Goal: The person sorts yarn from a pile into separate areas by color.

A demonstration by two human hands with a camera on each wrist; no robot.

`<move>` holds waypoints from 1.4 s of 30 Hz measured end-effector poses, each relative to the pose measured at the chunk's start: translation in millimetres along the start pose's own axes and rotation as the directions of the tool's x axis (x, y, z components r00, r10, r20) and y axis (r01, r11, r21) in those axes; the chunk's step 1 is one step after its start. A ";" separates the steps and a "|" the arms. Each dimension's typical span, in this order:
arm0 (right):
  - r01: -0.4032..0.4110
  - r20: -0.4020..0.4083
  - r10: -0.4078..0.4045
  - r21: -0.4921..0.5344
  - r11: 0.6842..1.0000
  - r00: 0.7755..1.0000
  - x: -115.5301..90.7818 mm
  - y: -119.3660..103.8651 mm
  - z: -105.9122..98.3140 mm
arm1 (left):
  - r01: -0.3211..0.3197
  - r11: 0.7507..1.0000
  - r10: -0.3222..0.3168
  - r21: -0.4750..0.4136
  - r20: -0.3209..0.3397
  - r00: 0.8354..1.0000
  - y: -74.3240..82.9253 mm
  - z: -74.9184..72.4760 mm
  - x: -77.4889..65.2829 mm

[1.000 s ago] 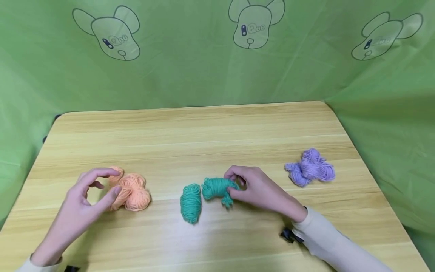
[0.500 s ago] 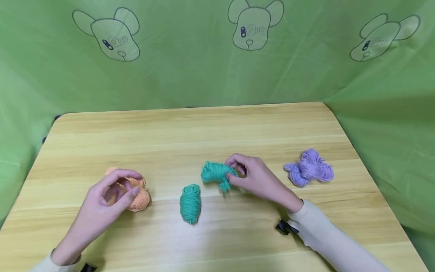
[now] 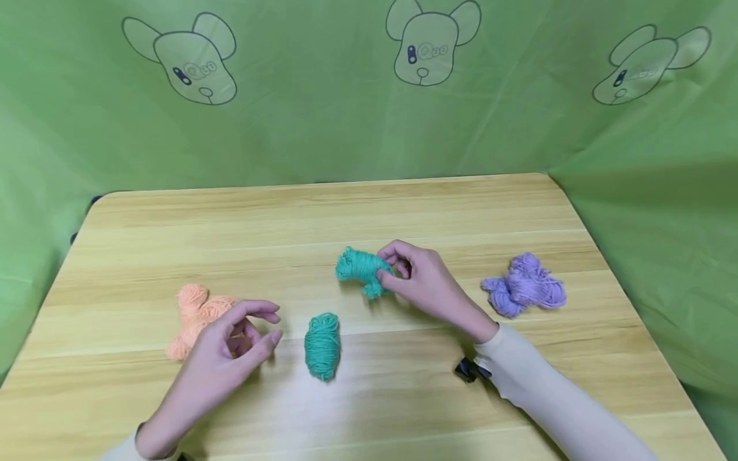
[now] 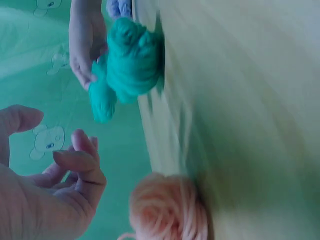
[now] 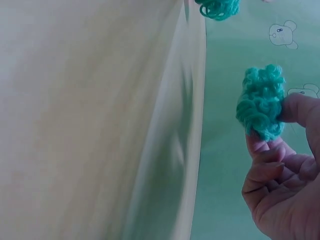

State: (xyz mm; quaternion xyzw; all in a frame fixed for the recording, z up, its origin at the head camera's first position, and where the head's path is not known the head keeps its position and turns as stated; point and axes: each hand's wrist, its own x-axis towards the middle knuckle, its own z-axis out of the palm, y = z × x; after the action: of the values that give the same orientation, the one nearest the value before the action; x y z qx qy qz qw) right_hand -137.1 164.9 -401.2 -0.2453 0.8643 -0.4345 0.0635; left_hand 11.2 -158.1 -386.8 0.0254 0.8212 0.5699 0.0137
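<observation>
Between thumb and fingers my right hand (image 3: 423,278) pinches a green skein of yarn (image 3: 362,266), which is held above the table in the right wrist view. A second green yarn skein (image 3: 322,346) lies upright on the wood in front of me, just right of my left hand (image 3: 230,349). That hand holds nothing; its fingers are loosely bent with a gap to the thumb. Behind it, partly covered by it, sits a cluster of peach yarn balls (image 3: 193,314). In the left wrist view a peach ball (image 4: 167,207) shows close to the hand.
A bundle of purple yarn (image 3: 526,285) rests at the right side of the wooden table (image 3: 323,224). Green cloth (image 3: 323,128) with printed animal heads hangs behind and beside the table.
My right hand has lifted the green skein and carried it away from me and slightly left. My left hand has moved right from the peach yarn toward the lying green skein.
</observation>
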 end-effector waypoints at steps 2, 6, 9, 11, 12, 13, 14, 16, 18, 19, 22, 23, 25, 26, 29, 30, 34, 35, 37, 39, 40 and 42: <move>-0.017 -0.019 0.017 0.001 1.000 1.000 4.4 0.3 0.9 | 0.024 1.000 -0.024 -0.002 0.010 1.000 -0.1 4.3 0.1; -0.056 -0.046 0.056 -0.005 0.998 0.997 12.0 0.4 2.8 | 0.037 0.999 -0.036 -0.014 0.036 0.999 -0.9 13.1 -0.4; -0.077 -0.063 0.077 0.002 0.997 0.995 18.0 -0.6 3.7 | 0.056 0.998 -0.055 -0.015 0.052 0.997 -0.7 19.2 1.1; -0.091 -0.070 0.091 0.007 0.996 0.993 22.7 -2.1 3.7 | 0.079 0.997 -0.079 -0.008 0.061 0.995 -0.3 22.7 3.1; -0.099 -0.073 0.099 0.009 0.995 0.992 25.4 -2.6 3.7 | 0.094 0.996 -0.094 -0.006 0.068 0.993 0.0 24.4 4.3; -0.106 -0.075 0.106 0.011 0.994 0.992 28.1 -2.8 4.0 | 0.105 0.994 -0.104 -0.005 0.076 0.992 0.0 26.0 5.4; -0.113 -0.076 0.113 0.011 0.994 0.991 31.0 -2.9 4.2 | 0.116 0.993 -0.115 -0.005 0.084 0.990 -0.3 27.5 6.5; -0.126 -0.076 0.127 0.012 0.992 0.989 37.0 -2.3 4.6 | 0.126 0.992 -0.125 0.005 0.094 0.988 -2.0 30.2 8.1; -0.139 -0.079 0.140 0.016 0.990 0.987 42.9 -0.7 5.2 | 0.117 0.993 -0.118 0.019 0.098 0.988 -4.3 32.9 9.3; -0.145 -0.082 0.146 0.021 0.989 0.986 45.5 0.5 5.3 | 0.105 0.994 -0.107 0.028 0.097 0.989 -6.0 34.2 9.6; -0.163 -0.089 0.164 0.025 0.986 0.982 52.1 4.6 5.9 | 0.057 0.996 -0.063 0.065 0.097 0.993 -12.0 38.8 10.2; -0.168 -0.089 0.170 0.022 0.985 0.981 54.0 6.0 6.2 | 0.038 0.997 -0.045 0.073 0.097 0.994 -13.1 40.2 10.2; -0.174 -0.088 0.174 0.008 0.985 0.981 57.6 8.8 7.0 | 0.015 0.996 -0.024 0.087 0.104 0.994 -16.2 42.6 10.2; -0.175 -0.088 0.175 -0.001 0.984 0.981 59.6 10.1 7.7 | 0.017 0.996 -0.027 0.089 0.110 0.994 -16.1 43.5 10.3; -0.178 -0.090 0.176 -0.022 0.984 0.980 66.0 13.7 9.6 | 0.046 0.994 -0.058 0.100 0.125 0.990 -14.0 44.2 10.9; -0.182 -0.093 0.179 -0.026 0.983 0.979 68.0 14.5 10.2 | 0.061 0.993 -0.075 0.106 0.132 0.988 -13.9 44.5 11.4; -0.211 -0.092 0.206 -0.051 0.976 0.974 74.4 18.4 12.1 | 0.042 0.988 -0.065 0.152 0.154 0.986 -23.2 47.9 12.9; -0.223 -0.086 0.217 -0.062 0.973 0.972 75.3 19.4 12.2 | 0.020 0.987 -0.046 0.162 0.158 0.986 -26.5 49.2 12.9; -0.248 -0.075 0.242 -0.075 0.966 0.967 76.0 20.8 11.8 | -0.014 0.983 -0.016 0.182 0.165 0.986 -37.4 52.5 12.8; -0.269 -0.061 0.264 -0.092 0.959 0.962 76.2 21.7 10.4 | -0.055 0.979 0.019 0.196 0.181 0.983 -43.9 54.5 12.4; -0.278 -0.054 0.273 -0.098 0.956 0.960 76.3 22.1 9.6 | -0.052 0.981 0.016 0.188 0.189 0.982 -42.1 54.4 12.1; -0.289 -0.043 0.286 -0.106 0.951 0.957 76.4 22.1 8.1 | -0.032 0.983 -0.004 0.178 0.201 0.979 -35.9 53.8 11.6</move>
State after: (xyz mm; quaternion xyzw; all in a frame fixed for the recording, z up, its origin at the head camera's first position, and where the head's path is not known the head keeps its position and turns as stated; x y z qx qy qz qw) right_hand -209.2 133.6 -415.7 -0.1139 0.9144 -0.3752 0.1008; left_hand 1.5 -119.7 -439.2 0.0899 0.8637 0.4877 0.0901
